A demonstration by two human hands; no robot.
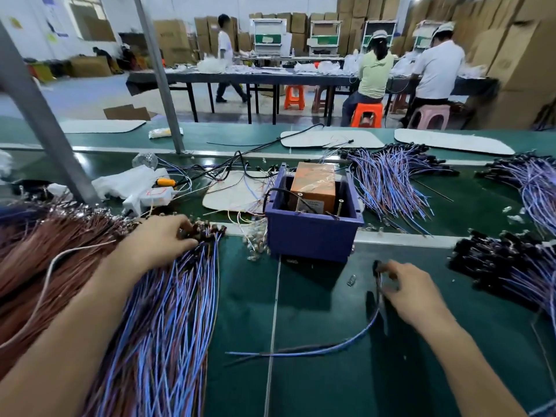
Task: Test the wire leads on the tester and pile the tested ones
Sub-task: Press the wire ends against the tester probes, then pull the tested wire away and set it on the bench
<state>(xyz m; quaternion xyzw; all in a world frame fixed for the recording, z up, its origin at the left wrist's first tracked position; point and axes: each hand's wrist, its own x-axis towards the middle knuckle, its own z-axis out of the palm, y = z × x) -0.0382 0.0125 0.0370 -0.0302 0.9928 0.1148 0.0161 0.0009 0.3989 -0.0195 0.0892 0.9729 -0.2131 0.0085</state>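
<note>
The tester, an orange box [314, 188] inside a purple crate [313, 236], stands at the middle of the green bench. My left hand [162, 239] rests on the connector ends of a big pile of blue and brown wire leads [168, 320] at the left, fingers curled among the connectors. My right hand [412, 293] pinches the black connector end of one lead [331, 347], whose blue and brown wires trail left across the mat in front of the crate. A pile of leads with black connectors [499, 266] lies at the right.
More bundles of leads [391, 176] lie behind the crate and at the far right [535, 182]. A white box with an orange tool [156, 191] sits left of a beige pad [234, 194]. A grey post [45, 130] rises at left. People work at tables behind.
</note>
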